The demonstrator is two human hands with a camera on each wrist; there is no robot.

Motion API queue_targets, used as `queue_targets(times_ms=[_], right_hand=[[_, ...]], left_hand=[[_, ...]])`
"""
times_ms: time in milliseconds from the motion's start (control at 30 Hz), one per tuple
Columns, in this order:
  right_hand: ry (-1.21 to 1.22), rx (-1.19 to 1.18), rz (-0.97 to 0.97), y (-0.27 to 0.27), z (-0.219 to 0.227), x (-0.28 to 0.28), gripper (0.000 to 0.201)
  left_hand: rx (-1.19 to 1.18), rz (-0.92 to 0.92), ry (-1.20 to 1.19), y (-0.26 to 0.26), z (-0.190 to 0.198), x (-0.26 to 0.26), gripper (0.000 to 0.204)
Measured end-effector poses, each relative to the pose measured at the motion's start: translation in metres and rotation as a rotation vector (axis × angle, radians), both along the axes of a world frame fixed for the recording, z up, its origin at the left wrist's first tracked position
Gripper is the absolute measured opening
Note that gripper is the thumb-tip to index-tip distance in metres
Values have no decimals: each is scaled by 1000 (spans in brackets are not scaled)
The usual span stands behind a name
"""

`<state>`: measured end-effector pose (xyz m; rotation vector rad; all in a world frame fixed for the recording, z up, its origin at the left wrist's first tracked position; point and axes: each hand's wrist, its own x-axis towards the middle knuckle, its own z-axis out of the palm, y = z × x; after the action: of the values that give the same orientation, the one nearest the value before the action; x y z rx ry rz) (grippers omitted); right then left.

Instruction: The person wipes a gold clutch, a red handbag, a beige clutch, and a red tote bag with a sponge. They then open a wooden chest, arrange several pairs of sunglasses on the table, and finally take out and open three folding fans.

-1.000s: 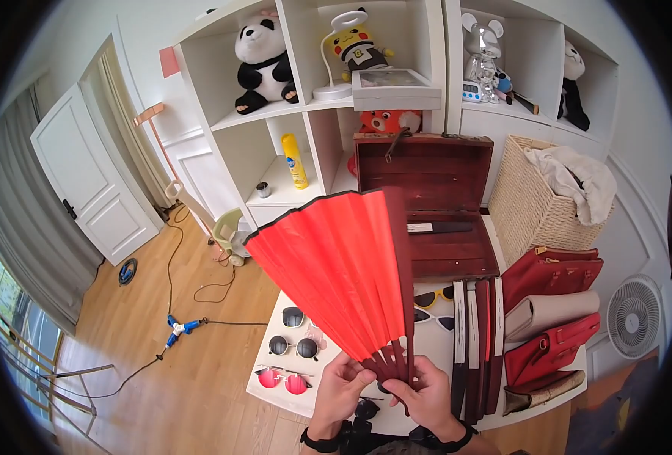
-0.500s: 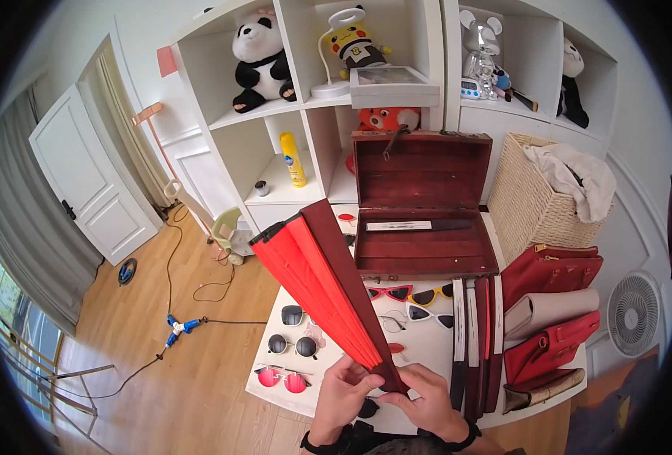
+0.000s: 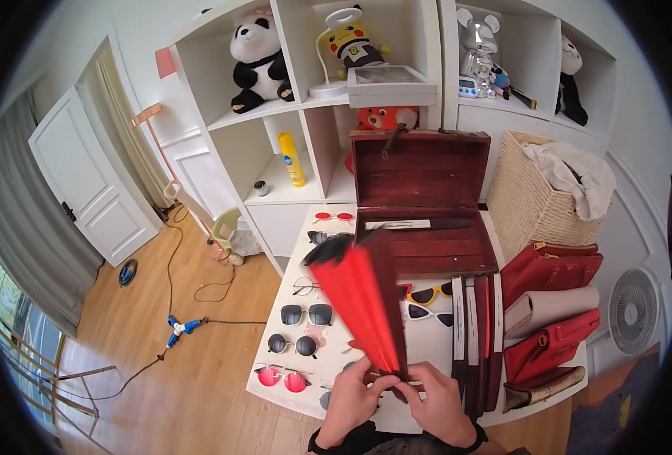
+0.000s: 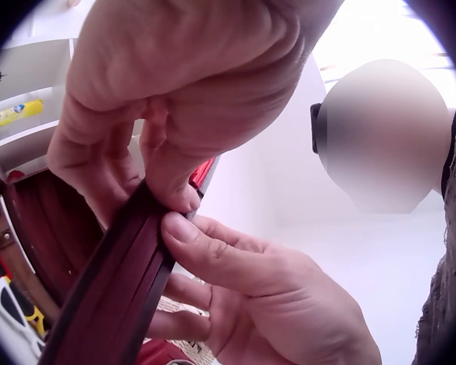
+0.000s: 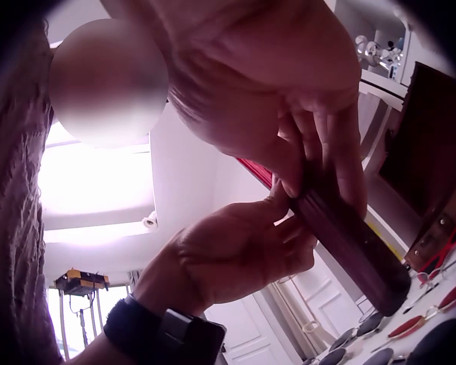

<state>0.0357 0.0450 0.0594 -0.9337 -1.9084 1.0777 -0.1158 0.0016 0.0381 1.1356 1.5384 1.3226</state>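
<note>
A red folding fan (image 3: 362,303) with dark wooden guards is held over the table, mostly folded, its top blurred and leaning left. My left hand (image 3: 353,402) pinches its lower end from the left, and my right hand (image 3: 436,402) grips the same end from the right, thumbs close together. The left wrist view shows the dark ribs of the fan (image 4: 118,277) stacked between both hands, with the right hand (image 4: 266,293) below. From the right wrist, the fan's dark end (image 5: 353,255) points down right, the left hand (image 5: 235,251) beside it.
An open dark red chest (image 3: 427,262) holds a folded fan. Several sunglasses (image 3: 306,315) lie in rows on the white table (image 3: 271,383). Upright folded fans (image 3: 472,349) and bags (image 3: 552,341) line the right side. A wicker basket (image 3: 529,197) and shelves (image 3: 264,129) stand behind.
The fan has gone from spread wide to mostly folded. Its top swung left, then back toward the right. Both hands have stayed on its lower end, with the thumbs now closer together.
</note>
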Motion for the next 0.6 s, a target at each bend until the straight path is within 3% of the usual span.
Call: queue_targets(times_ms=[100, 167, 267, 300, 333, 400, 467, 533, 567, 600], right_hand=[[-141, 241, -28, -6, 6, 2, 22], [-138, 202, -12, -4, 5, 4, 21], [-121, 123, -15, 1, -7, 5, 21], [-104, 85, -34, 3, -10, 7, 21], [-166, 219, -102, -2, -6, 3, 21], [-166, 232, -107, -7, 1, 0, 23], [-217, 171, -70, -10, -5, 6, 20], [-118, 256, 216, -12, -5, 12, 25], [-103, 421, 191, -16, -2, 10, 20], [-107, 411, 182, -17, -2, 10, 20]], left_hand=[[51, 8, -74, -1, -2, 4, 39], [77, 1, -163, 0, -1, 4, 40], [-90, -86, -77, 3, 4, -2, 34], [-20, -93, 48, 1, -5, -3, 35], [63, -105, 174, 6, 5, -2, 37], [446, -14, 358, 11, 16, -8, 29], [630, 232, -257, 3, 8, 7, 36], [987, 144, -70, -14, 15, 4, 43], [939, 213, 37, -34, -4, -3, 51], [879, 287, 145, -54, -21, -8, 60]])
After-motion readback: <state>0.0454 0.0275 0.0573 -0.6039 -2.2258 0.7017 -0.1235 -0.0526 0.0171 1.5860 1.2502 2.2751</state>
